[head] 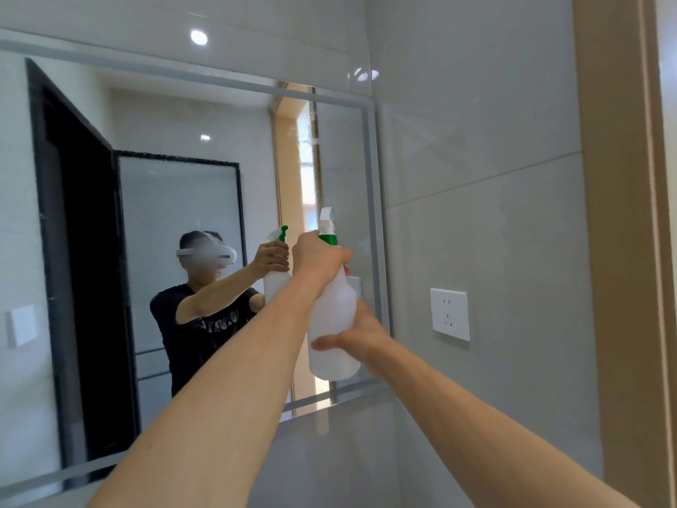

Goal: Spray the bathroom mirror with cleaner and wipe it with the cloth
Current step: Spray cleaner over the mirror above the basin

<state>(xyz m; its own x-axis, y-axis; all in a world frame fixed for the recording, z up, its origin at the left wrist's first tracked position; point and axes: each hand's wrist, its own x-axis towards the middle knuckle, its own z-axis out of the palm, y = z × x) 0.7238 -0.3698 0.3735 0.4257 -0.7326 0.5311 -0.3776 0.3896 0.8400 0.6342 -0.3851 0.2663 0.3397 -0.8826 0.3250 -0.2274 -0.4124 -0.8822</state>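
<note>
A: Item one, spray bottle (333,324). White translucent body, green collar, white trigger head. Held upright, raised close in front of the right part of the wall mirror (205,214).

B: Holders?

A: Left hand (318,258), fingers curled round the neck and trigger area, back of the hand toward the camera, so whether a finger sits on the trigger cannot be told. Right hand (361,333), cupped round the lower body from behind, thumb across the front.

B: Nozzle direction?

A: Cannot be told directly; the head is partly hidden by the left hand. The reflection suggests it faces the glass.

B: Item two, the cloth?

A: Not in view. Neither hand has it.

B: Risks, as judged?

A: First, overspray. The bottle sits near the mirror's right edge, and a wall socket (450,314) is mounted on the tiled wall (476,177) just beside that edge. Mist drifting right could wet it.

B: Second?

A: Runs. With both hands on the bottle and no cloth ready, cleaner may streak down the glass toward the lower frame before wiping starts.

B: Third?

A: Coverage. From this spot only the right portion is likely to be wetted; the left would be wiped dry.
</note>
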